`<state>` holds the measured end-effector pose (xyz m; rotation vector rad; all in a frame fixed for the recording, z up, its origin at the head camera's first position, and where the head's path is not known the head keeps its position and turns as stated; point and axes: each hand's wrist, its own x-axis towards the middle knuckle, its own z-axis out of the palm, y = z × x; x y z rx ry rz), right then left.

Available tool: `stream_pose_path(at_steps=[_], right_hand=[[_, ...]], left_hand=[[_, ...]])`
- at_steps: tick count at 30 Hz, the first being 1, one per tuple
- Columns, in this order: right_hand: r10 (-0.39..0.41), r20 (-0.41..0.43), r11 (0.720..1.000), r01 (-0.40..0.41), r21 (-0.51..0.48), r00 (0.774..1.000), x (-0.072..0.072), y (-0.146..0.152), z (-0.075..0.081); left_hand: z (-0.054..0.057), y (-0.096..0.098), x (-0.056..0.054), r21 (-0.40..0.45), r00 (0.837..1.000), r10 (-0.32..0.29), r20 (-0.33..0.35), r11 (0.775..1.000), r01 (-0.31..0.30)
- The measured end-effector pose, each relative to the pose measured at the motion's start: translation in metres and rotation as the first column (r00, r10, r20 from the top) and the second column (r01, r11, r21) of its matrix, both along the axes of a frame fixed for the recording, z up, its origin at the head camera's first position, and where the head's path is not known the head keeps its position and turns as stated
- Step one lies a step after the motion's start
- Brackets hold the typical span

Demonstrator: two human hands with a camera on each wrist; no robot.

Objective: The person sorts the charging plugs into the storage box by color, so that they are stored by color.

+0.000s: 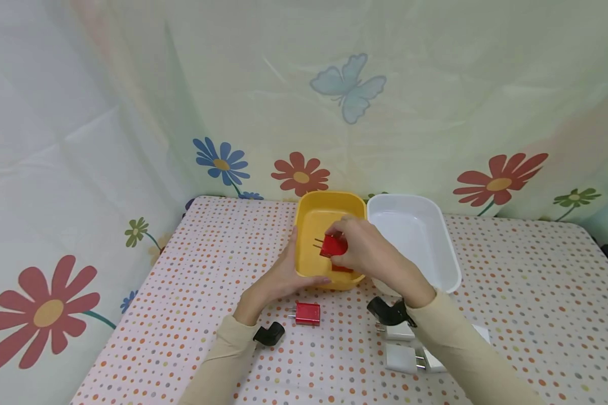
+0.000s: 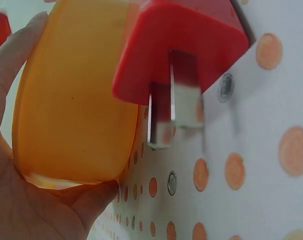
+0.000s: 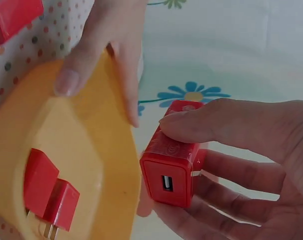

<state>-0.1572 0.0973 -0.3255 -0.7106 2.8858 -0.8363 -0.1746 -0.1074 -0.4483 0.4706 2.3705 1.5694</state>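
Red charger (image 1: 333,246), glossy, with a USB port in one end and two metal prongs at the other, sits pinched in your right hand (image 1: 367,248) over the yellow box (image 1: 307,230)! Your left hand (image 1: 281,270) grips that box, thumb along its near side. Count them: two red chargers inside (image 3: 65,206), another red charger (image 1: 308,314) on the dotted table (image 1: 517,270), at least three white chargers (image 1: 399,358) by your right forearm, one white box (image 1: 415,236).

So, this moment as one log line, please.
right hand: holds red charger over yellow container; left hand: grips container; inside: two red chargers
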Motion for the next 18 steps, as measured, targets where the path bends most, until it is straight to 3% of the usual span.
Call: stream_pose_path(at_steps=[4, 9, 18], right_hand=[[0.022, 0.027, 1.0, -0.022, 0.021, 0.999, -0.024, -0.009, -0.005], [0.023, 0.076, 0.998, -0.028, 0.059, 0.997, -0.042, -0.019, -0.016], [0.011, 0.139, 0.996, -0.024, 0.089, 0.99, -0.052, -0.03, -0.051]], left_hand=[[0.001, -0.001, 0.002, -0.036, 0.999, 0.023, 0.029, 0.999, -0.022], [0.0, 0.0, 0.002, -0.03, 0.999, 0.016, 0.038, 0.999, -0.015], [-0.001, -0.001, -0.001, 0.03, 1.0, -0.026, -0.01, 0.999, 0.026]])
